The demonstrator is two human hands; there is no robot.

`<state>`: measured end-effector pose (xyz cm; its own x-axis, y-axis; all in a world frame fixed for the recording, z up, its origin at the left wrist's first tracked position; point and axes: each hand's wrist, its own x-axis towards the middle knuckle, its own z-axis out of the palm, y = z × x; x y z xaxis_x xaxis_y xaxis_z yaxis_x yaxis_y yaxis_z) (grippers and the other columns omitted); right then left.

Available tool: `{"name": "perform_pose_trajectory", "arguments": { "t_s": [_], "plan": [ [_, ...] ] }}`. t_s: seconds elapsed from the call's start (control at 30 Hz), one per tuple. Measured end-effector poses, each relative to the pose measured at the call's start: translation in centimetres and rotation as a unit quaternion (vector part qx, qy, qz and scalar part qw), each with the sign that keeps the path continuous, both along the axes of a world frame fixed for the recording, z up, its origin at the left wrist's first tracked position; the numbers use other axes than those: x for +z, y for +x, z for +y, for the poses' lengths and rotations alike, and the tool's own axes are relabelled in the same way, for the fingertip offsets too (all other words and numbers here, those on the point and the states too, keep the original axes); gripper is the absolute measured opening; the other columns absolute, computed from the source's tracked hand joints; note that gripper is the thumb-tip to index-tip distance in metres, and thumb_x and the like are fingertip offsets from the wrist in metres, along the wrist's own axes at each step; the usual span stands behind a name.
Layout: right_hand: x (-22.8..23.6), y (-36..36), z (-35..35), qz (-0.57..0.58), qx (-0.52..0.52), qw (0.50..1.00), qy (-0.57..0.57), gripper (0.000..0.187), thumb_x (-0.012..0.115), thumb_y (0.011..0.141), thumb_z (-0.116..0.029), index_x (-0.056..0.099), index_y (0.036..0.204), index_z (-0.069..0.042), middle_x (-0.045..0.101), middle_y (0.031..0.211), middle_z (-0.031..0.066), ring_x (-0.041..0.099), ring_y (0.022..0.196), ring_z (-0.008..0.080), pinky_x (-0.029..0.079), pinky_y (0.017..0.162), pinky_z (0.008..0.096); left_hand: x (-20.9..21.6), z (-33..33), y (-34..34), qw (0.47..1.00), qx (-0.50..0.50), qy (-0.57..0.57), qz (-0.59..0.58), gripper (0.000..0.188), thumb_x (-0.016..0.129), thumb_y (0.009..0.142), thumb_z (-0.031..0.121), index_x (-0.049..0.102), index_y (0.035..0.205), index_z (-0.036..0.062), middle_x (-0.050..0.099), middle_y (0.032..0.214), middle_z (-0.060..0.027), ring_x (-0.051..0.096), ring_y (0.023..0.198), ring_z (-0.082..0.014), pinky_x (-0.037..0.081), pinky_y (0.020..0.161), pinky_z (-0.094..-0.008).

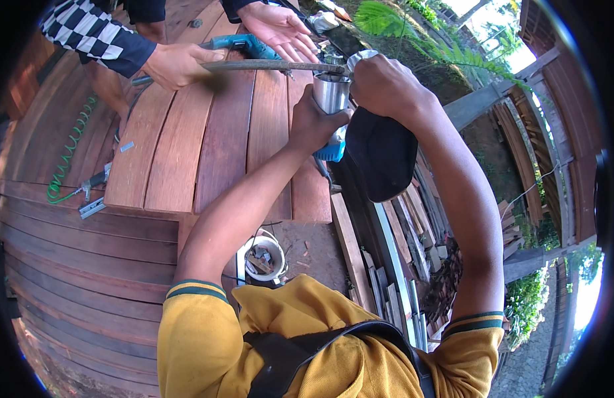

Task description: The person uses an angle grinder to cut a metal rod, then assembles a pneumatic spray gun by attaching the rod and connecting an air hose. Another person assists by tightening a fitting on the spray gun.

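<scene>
My left hand (315, 124) is wrapped round an upright power tool with a silver metal body (331, 95) and a blue end at the bottom, like a trim router. At its top, my right hand (385, 83) is closed; what it grips is mostly hidden, though a shiny silvery piece (362, 57) shows beside its fingers. A long, thin bar (274, 65) reaches from the left to the tool's top, held by a co-worker's hand (176, 66) in a checkered sleeve. Another hand (277, 30) there is open, palm up. Below my right wrist is a dark, cap-like shape (381, 156).
A teal drill (244, 44) lies on the slatted wooden tabletop (221, 152). An air tool (94, 189) with a coiled green hose (75, 142) rests at left. Beneath the table's edge stands a white bucket (280, 255) with scraps. Lumber (403, 229) is piled at right.
</scene>
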<state>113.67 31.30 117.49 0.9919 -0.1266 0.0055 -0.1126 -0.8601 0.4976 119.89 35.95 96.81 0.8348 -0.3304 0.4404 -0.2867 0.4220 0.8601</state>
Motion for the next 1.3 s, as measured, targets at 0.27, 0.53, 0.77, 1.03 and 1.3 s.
{"name": "perform_pose_trajectory", "arguments": {
  "t_s": [0.27,0.53,0.77,1.03,1.3],
  "plan": [
    [-0.5,-0.7,-1.1,-0.017,0.042,0.999,0.005,0.03,0.061,0.093,-0.02,0.075,0.091,0.007,0.074,0.093,0.0285,0.074,0.09,0.0452,0.061,0.085,0.0536,0.0,0.0,-0.2,1.0,0.005,0.007,-0.01,0.067,0.088,0.067,0.029,0.056,0.119,0.0014,0.076,0.105,-0.0216,0.077,0.097,-0.0363,0.061,0.09,-0.044],
    [-0.6,-0.6,-0.4,-0.002,0.037,0.999,-0.006,0.027,0.062,0.091,-0.018,0.081,0.093,0.001,0.077,0.103,0.0256,0.077,0.097,0.0415,0.062,0.087,0.0504,0.1,0.2,-0.1,0.999,0.01,0.024,-0.039,0.071,0.089,0.066,0.03,0.055,0.12,-0.0001,0.076,0.105,-0.0242,0.078,0.096,-0.0394,0.061,0.089,-0.0455],
    [-1.0,0.8,-1.7,-0.003,0.012,1.0,-0.025,0.038,0.077,0.077,-0.031,0.081,0.094,0.003,0.076,0.091,0.026,0.077,0.085,0.0413,0.062,0.079,0.0496,-0.4,-0.1,0.3,0.996,0.013,0.067,-0.051,0.076,0.091,0.065,0.031,0.054,0.124,0.0003,0.075,0.11,-0.0251,0.078,0.099,-0.0387,0.062,0.09,-0.045],
    [-1.7,1.6,-1.9,0.012,-0.053,0.998,-0.037,0.043,0.079,0.072,-0.034,0.082,0.099,-0.001,0.079,0.097,0.0221,0.078,0.091,0.0397,0.063,0.081,0.0505,-0.6,-0.6,0.9,0.996,-0.013,0.077,-0.031,0.076,0.093,0.065,0.03,0.053,0.122,-0.0009,0.075,0.11,-0.0248,0.078,0.099,-0.0387,0.063,0.09,-0.0438],
    [-1.4,1.9,-1.5,0.033,-0.082,0.995,-0.045,0.033,0.075,0.078,-0.022,0.081,0.104,-0.003,0.079,0.105,0.0228,0.077,0.099,0.0415,0.064,0.084,0.0507,0.3,-0.3,0.1,0.992,0.034,0.115,-0.031,0.072,0.096,0.068,0.031,0.057,0.121,0.0027,0.076,0.111,-0.0183,0.077,0.102,-0.0315,0.061,0.09,-0.0428]
  ]
}}
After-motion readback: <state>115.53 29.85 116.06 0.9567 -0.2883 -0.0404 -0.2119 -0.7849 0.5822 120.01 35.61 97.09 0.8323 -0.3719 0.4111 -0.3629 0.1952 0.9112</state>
